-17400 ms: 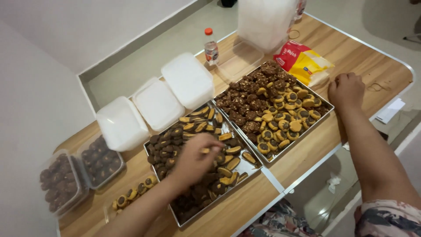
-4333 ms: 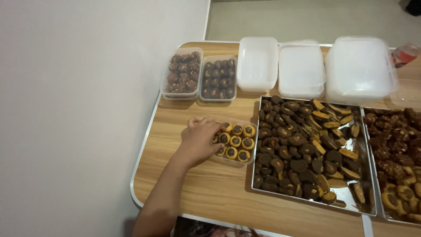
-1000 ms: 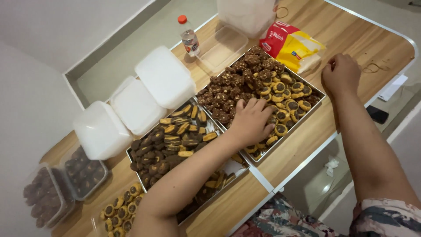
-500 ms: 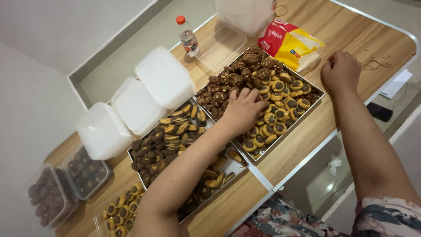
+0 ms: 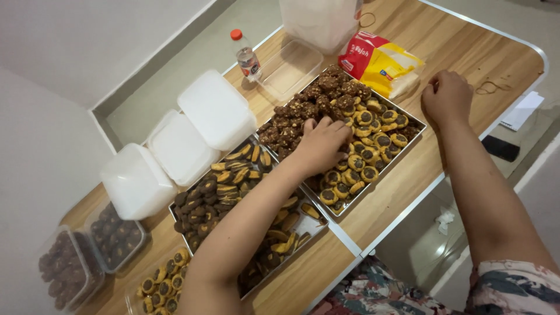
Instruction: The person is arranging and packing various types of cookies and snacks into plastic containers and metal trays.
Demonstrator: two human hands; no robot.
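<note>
The left hand (image 5: 319, 146) is reaching across the metal tray (image 5: 408, 143) with fingers curled down among the yellow chocolate-centred cookies (image 5: 361, 149), at about nine o'clock of their patch; whether it is pinching one cannot be told. The right hand (image 5: 446, 98) is resting closed in a loose fist on the wooden table (image 5: 466, 52), at three o'clock of the tray. The forearm is crossing low over the neighbouring tray of dark cookies (image 5: 210, 195) and could knock some loose.
</note>
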